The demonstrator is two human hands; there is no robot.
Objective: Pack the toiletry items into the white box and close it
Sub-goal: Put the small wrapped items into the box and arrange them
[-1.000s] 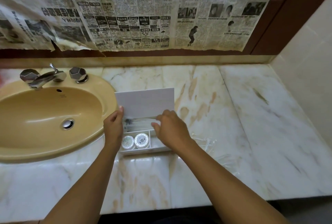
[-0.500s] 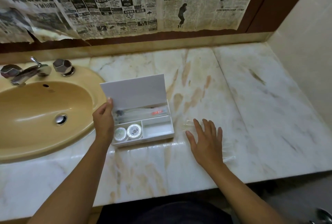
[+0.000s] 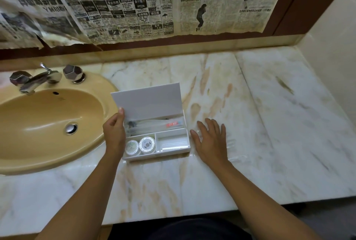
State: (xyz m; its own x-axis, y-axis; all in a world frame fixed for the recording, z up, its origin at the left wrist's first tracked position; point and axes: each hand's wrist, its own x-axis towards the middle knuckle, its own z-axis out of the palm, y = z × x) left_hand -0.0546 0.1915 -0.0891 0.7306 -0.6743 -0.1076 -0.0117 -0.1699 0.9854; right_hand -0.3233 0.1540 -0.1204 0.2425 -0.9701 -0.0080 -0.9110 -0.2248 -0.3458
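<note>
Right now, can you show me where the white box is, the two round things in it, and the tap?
white box (image 3: 173, 150), head view, on its front wall.
round containers (image 3: 147, 144), head view, on the bigger one's lid, front left compartment.
tap (image 3: 36, 82), head view, on the chrome spout over the sink.

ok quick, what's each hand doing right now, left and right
Left hand: holds the left end of the white box, thumb up at the open lid's edge.
Right hand: open, fingers spread flat on clear plastic wrappers.

clear packet (image 3: 229, 143) under right hand (image 3: 211, 141): blurred | newspaper (image 3: 134, 5): cropped top, left
</note>
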